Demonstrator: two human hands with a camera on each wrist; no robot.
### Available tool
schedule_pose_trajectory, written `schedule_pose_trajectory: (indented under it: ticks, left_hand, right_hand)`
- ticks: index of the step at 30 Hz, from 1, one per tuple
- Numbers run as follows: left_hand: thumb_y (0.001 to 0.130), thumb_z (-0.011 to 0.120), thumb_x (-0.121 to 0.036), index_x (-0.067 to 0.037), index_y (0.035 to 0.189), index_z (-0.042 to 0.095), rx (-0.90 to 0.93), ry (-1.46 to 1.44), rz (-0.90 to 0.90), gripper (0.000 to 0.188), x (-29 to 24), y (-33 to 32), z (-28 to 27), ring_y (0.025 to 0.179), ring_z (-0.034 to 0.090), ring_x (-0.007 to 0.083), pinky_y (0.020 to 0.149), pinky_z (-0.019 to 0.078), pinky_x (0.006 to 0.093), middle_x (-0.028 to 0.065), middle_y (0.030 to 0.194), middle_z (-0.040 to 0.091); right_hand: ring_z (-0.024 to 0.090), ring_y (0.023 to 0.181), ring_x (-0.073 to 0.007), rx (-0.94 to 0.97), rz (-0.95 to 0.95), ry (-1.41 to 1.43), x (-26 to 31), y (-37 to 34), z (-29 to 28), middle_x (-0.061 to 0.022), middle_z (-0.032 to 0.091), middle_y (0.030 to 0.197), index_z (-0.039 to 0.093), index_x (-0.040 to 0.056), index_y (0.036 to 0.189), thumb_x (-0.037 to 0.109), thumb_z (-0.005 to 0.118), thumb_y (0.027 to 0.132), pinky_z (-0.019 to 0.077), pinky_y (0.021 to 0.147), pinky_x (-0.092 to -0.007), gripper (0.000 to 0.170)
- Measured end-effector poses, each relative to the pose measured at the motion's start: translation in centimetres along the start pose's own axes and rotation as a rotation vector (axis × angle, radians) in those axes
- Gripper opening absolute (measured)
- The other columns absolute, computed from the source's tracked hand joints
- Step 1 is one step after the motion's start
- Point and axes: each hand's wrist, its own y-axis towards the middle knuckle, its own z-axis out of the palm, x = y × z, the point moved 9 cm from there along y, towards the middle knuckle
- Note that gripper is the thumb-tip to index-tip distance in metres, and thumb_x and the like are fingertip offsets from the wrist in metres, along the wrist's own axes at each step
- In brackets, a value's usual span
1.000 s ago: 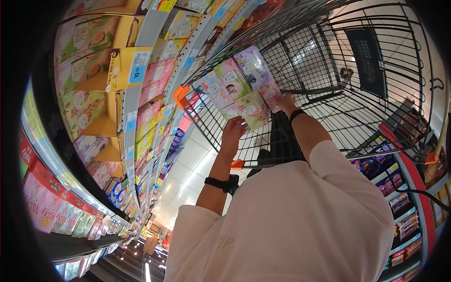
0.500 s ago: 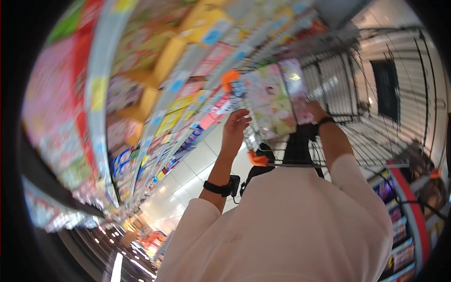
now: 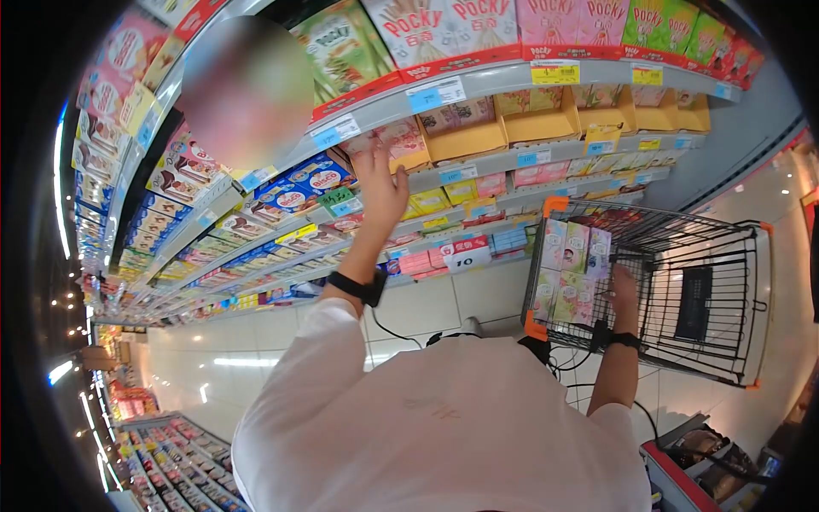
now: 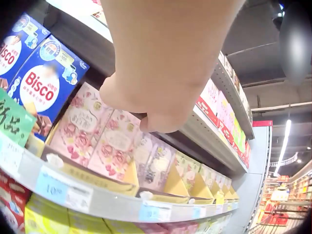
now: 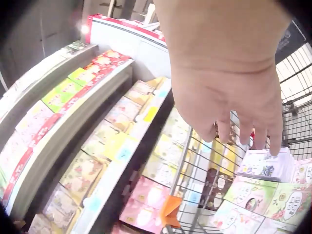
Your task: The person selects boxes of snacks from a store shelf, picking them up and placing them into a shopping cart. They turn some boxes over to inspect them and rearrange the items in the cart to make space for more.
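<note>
My left hand reaches up to a shelf, its fingers stretched toward pink flower-printed boxes. In the left wrist view two of these pink boxes stand in a yellow display tray, with the hand just above them and its fingertips partly hidden. My right hand is over the shopping cart, beside several pastel boxes packed at its near end. Seen from the right wrist, its fingers extend down to a lavender box, the fingertips right at its top edge.
Blue Bisco boxes stand left of the pink ones. Pocky boxes line the shelf above, its edge overhanging my left hand. A cable runs by my right arm. Tiled floor lies between shelf and cart.
My left hand has gone from beside the cart up to the shelf's pink boxes. The view has turned toward the shelf, putting the cart at the right. My right hand stays by the cart's boxes.
</note>
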Motion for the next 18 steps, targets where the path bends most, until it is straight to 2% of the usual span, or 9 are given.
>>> schedule_pose_trajectory:
  ticks: [2, 3, 4, 6, 7, 9, 13, 16, 18]
  left_hand:
    - [0.082, 0.061, -0.008, -0.001, 0.115, 0.056, 0.052, 0.057, -0.015, 0.034, 3.1, 1.7, -0.3, 0.112, 0.050, 0.0405, 0.096, 0.0364, 0.0511, 0.0211, 0.126, 0.051]
    - [0.082, 0.060, -0.011, -0.001, 0.116, 0.056, 0.123, 0.142, -0.028, 0.035, 4.5, 2.4, 0.0, 0.111, 0.051, 0.0415, 0.096, 0.0359, 0.0523, 0.0227, 0.125, 0.052]
    - [0.082, 0.060, -0.011, -0.001, 0.116, 0.056, 0.118, 0.126, -0.020, 0.035, 5.7, 3.3, 0.0, 0.111, 0.051, 0.0415, 0.096, 0.0359, 0.0523, 0.0227, 0.125, 0.052]
    - [0.084, 0.059, -0.019, -0.001, 0.120, 0.056, 0.347, 0.387, 0.006, 0.040, 7.8, 4.1, 2.2, 0.108, 0.054, 0.0428, 0.096, 0.0363, 0.0529, 0.0256, 0.117, 0.058]
    - [0.084, 0.059, -0.019, -0.001, 0.120, 0.056, 0.341, 0.371, 0.018, 0.040, 8.2, 4.1, 2.2, 0.108, 0.054, 0.0428, 0.096, 0.0363, 0.0529, 0.0256, 0.117, 0.058]
    - [0.085, 0.057, -0.022, 0.001, 0.120, 0.056, 0.239, 0.372, 0.056, 0.042, 8.5, 4.2, 1.7, 0.104, 0.057, 0.0426, 0.096, 0.0370, 0.0533, 0.0258, 0.108, 0.062]
    - [0.083, 0.057, -0.016, 0.001, 0.119, 0.057, 0.169, 0.374, 0.137, 0.040, 7.7, 3.5, 0.6, 0.103, 0.058, 0.0407, 0.096, 0.0381, 0.0537, 0.0253, 0.106, 0.064]
    - [0.082, 0.055, -0.012, 0.000, 0.111, 0.061, 0.203, 0.360, 0.185, 0.032, 6.6, 3.1, -0.8, 0.097, 0.062, 0.0387, 0.092, 0.0408, 0.0526, 0.0225, 0.097, 0.066]
    - [0.081, 0.055, -0.008, -0.004, 0.096, 0.062, 0.393, 0.373, 0.072, 0.016, 7.7, 3.1, -0.1, 0.096, 0.062, 0.0346, 0.094, 0.0406, 0.0499, 0.0185, 0.094, 0.067]
  right_hand:
    - [0.048, 0.111, -0.0275, 0.026, -0.099, -0.053, 1.6, -2.5, 1.8, -0.0068, 0.051, 0.126, 0.049, 0.0135, 0.130, 0.034, 0.055, 0.091, 0.0414, 0.087, -0.0528, 0.045]
    - [0.051, 0.109, -0.0227, 0.028, -0.127, -0.052, 2.1, -3.8, 2.5, -0.0041, 0.056, 0.119, 0.052, 0.0137, 0.128, 0.033, 0.055, 0.092, 0.0417, 0.084, -0.0442, 0.041]
    - [0.051, 0.109, -0.0227, 0.012, -0.134, -0.045, 2.5, -5.4, 3.1, -0.0041, 0.056, 0.119, 0.052, 0.0137, 0.128, 0.033, 0.055, 0.092, 0.0417, 0.084, -0.0442, 0.041]
    - [0.052, 0.108, -0.0210, 0.027, -0.229, -0.072, 4.0, -8.7, 4.3, -0.0028, 0.058, 0.115, 0.055, 0.0133, 0.125, 0.032, 0.054, 0.093, 0.0422, 0.083, -0.0410, 0.037]
    - [0.052, 0.109, -0.0209, 0.038, -0.241, -0.074, 4.3, -9.9, 4.7, -0.0025, 0.058, 0.116, 0.055, 0.0130, 0.124, 0.032, 0.054, 0.094, 0.0430, 0.083, -0.0387, 0.036]
    - [0.052, 0.110, -0.0211, 0.031, -0.273, -0.068, 4.8, -12.4, 4.9, -0.0027, 0.058, 0.117, 0.056, 0.0130, 0.124, 0.032, 0.055, 0.094, 0.0435, 0.083, -0.0386, 0.036]
    - [0.053, 0.110, -0.0206, 0.033, -0.328, -0.065, 5.5, -16.8, 5.0, -0.0025, 0.056, 0.118, 0.056, 0.0131, 0.124, 0.033, 0.055, 0.095, 0.0451, 0.086, -0.0393, 0.035]
    - [0.054, 0.108, -0.0198, 0.046, -0.344, -0.077, 4.8, -17.9, 4.6, -0.0016, 0.055, 0.120, 0.056, 0.0131, 0.124, 0.033, 0.055, 0.096, 0.0456, 0.086, -0.0389, 0.035]
    - [0.055, 0.107, -0.0192, 0.057, -0.355, -0.075, 4.5, -18.3, 4.6, -0.0005, 0.057, 0.118, 0.056, 0.0135, 0.123, 0.033, 0.055, 0.096, 0.0453, 0.085, -0.0379, 0.034]
